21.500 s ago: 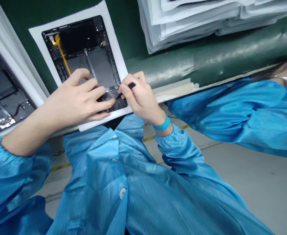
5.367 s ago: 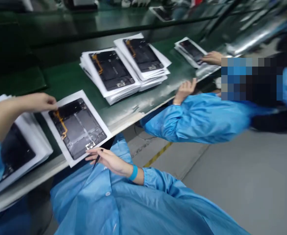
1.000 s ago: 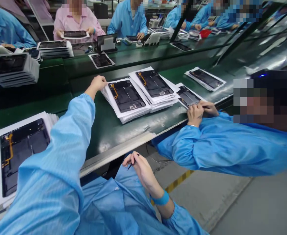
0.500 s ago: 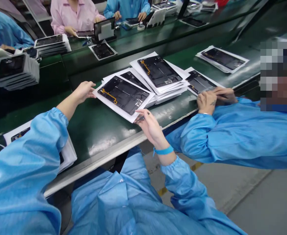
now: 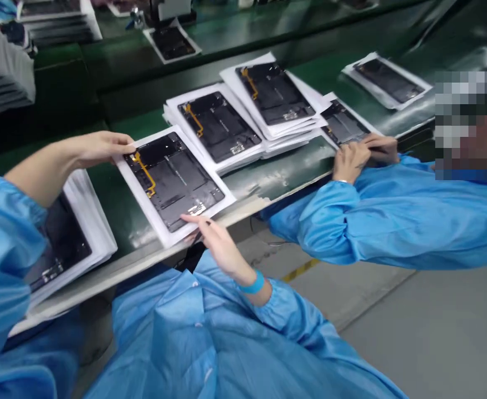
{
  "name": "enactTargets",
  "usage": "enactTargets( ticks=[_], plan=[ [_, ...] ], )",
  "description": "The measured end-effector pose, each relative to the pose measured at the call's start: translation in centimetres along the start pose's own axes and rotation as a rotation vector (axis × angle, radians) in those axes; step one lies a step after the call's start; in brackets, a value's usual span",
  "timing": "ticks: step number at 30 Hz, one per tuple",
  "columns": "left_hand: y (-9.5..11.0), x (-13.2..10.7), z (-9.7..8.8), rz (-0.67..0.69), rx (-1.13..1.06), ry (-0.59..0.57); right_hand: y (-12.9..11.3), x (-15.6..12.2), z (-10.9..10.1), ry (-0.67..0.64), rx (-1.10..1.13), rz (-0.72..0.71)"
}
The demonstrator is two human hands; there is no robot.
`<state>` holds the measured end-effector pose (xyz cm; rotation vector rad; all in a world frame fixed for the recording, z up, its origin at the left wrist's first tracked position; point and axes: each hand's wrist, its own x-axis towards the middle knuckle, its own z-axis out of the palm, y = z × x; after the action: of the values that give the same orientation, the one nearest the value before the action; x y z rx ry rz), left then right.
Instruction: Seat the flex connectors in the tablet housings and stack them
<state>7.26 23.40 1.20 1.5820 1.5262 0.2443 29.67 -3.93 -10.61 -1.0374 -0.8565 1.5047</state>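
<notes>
Our tablet back panel (image 5: 174,185): matt black plastic, smooth
Our backing sheet (image 5: 142,200): plain white paper, matt
Our smock (image 5: 177,338): glossy blue woven cloth
Our conveyor belt (image 5: 104,219): smooth green rubber, lightly glossy

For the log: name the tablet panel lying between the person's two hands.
The panel on its white sheet, touched by the left hand and right hand; the others lie beyond it.

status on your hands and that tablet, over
left hand at the white sheet's far-left corner, right hand at its near edge. tablet lying flat on it, yellow ribbon showing. stack of tablets right behind it.
</notes>
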Motion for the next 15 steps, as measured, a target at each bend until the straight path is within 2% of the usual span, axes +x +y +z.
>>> enactTargets(
  ticks=[4, 7, 9, 11, 13, 15],
  plan=[
    [-2.2, -0.6, -0.3, -0.053, 0.305, -0.074, 3.8, -1.3, 3.6, -0.16, 0.179, 0.185],
    [-2.4, -1.0, 0.7, -0.017, 0.51, 0.001, 4.3, -1.6, 4.0, -0.256, 0.101, 0.216],
    [-2.0, -2.8, 1.9, 0.062, 0.622, 0.103, 3.2, -2.1, 3.0, -0.315, -0.051, 0.176],
    [-1.9, -6.1, 4.0, 0.183, 0.705, 0.181, 1.3, -2.5, 1.3, -0.357, -0.221, 0.102],
    [-2.6, -10.1, 7.0, 0.313, 0.758, 0.166, -0.7, -2.3, -0.6, -0.368, -0.396, -0.001],
    [-4.4, -13.6, 10.6, 0.394, 0.77, 0.121, -2.2, -1.0, -2.4, -0.292, -0.5, -0.07]
  ],
)
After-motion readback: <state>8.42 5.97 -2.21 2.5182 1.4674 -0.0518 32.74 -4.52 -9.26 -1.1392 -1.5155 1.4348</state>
